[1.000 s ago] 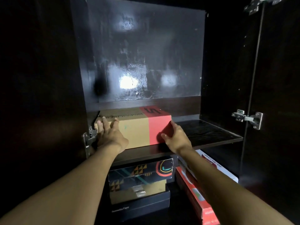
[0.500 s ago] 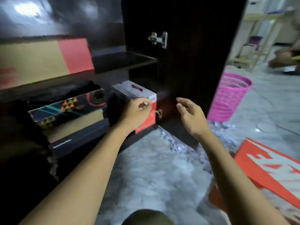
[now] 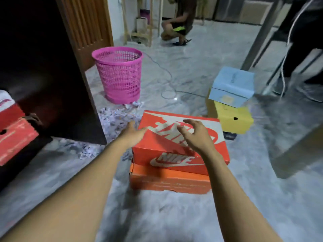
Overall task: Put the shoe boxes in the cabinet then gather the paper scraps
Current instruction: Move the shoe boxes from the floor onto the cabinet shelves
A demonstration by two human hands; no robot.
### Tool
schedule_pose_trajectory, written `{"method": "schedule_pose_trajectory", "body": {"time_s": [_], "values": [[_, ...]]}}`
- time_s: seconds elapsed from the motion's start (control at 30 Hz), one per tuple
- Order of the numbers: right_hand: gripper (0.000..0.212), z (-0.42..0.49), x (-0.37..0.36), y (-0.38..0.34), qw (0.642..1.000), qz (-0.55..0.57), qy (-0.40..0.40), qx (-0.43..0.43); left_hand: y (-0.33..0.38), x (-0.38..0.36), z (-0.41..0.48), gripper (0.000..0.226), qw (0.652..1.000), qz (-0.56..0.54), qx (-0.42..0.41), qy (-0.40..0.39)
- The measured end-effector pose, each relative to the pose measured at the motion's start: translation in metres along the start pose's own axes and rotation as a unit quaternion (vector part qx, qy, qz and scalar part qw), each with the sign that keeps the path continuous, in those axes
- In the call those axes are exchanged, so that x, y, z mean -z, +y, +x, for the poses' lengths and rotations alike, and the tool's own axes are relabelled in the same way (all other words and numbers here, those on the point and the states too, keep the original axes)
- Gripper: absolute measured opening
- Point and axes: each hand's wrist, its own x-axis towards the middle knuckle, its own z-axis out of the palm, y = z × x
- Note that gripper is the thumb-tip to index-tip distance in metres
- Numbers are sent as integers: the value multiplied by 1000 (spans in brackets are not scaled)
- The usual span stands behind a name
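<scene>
The left hand (image 3: 133, 132), fingers straight and loosely spread, sits at the left end of the red shoe box (image 3: 153, 147). The right hand (image 3: 197, 137), half-curled around nothing, hovers over the lid, and contact cannot be told for either. The box lies on an orange box (image 3: 167, 180) on the floor, its long axis running left to right under both hands, with the cabinet (image 3: 43, 67) to the left.
</scene>
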Motion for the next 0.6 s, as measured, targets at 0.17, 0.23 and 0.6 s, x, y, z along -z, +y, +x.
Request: {"method": "schedule_pose_trajectory", "body": {"time_s": [0.17,0.23,0.6], "values": [[64,25,21,69,990,-61,30,-123,-25,-43,14,41,996,-40,30,77],[70,28,24,90,991,-10,30,-133,-34,-45,26,27,991,-69,53,101],[35,-1,35,125,875,451,-41,-168,-45,-40,23,40,958,-234,156,-53]]}}
